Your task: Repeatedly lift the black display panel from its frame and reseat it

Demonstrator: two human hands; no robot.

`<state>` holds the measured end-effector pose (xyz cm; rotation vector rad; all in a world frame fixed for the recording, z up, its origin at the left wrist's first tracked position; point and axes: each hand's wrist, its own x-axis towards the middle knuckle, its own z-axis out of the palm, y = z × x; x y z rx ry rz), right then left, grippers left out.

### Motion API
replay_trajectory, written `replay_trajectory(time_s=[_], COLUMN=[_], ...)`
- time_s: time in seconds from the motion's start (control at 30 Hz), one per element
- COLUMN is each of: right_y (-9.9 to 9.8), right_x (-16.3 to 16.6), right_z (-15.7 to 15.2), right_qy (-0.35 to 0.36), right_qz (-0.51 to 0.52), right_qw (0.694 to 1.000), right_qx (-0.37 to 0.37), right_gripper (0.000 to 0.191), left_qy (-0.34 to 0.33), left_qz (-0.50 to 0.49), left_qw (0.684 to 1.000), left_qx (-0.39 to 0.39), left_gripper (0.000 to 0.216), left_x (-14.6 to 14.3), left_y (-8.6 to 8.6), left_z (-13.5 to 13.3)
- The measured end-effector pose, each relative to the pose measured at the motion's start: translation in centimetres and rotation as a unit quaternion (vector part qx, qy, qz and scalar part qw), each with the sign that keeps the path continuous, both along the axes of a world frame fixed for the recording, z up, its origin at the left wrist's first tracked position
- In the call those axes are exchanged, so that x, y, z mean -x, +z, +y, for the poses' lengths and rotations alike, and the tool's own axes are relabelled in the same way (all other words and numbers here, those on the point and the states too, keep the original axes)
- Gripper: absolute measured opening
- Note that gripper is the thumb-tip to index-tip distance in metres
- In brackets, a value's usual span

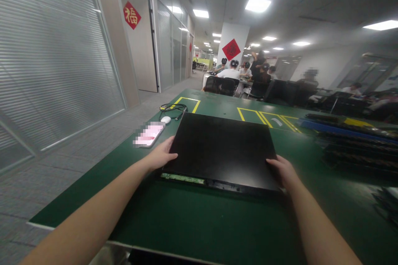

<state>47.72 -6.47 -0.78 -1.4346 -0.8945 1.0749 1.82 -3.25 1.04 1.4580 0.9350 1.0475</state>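
A flat black display panel (222, 149) lies level over the green table, its dark face up. Along its near edge runs a narrow green circuit board strip (183, 179). My left hand (162, 154) grips the panel's left side, thumb on top and fingers partly hidden by the edge. On the opposite side, my right hand (282, 169) grips the right edge, also with the thumb on the face. Whether the panel rests on the table or is slightly raised, I cannot tell.
Left of the panel are a phone (149, 134), a white rounded object (166, 120) and a coiled black cable (173, 109). Yellow tape outlines (252, 116) mark the green table (199, 223). Stacked dark panels (357, 145) occupy the right side. Several people sit beyond.
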Motion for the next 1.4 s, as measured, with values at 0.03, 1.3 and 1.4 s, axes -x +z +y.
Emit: replay_trajectory(time_s=[0.03, 1.3, 1.4], right_y=[0.0, 0.0, 0.3], right_x=[0.0, -0.3, 0.3], right_z=[0.0, -0.4, -0.7], right_qy=[-0.002, 0.072, 0.094], right_qz=[0.000, 0.063, 0.076], right_qw=[1.000, 0.995, 0.993], right_qx=[0.000, 0.013, 0.001], right_gripper=[0.034, 0.054, 0.055], left_qy=[0.010, 0.067, 0.097], left_qz=[0.013, -0.161, -0.166], left_qw=[1.000, 0.975, 0.974], left_qx=[-0.005, 0.138, 0.119], left_gripper=[0.073, 0.081, 0.076], left_x=[0.0, 0.1, 0.4], left_y=[-0.2, 2.1, 2.8], left_z=[0.1, -1.3, -1.4])
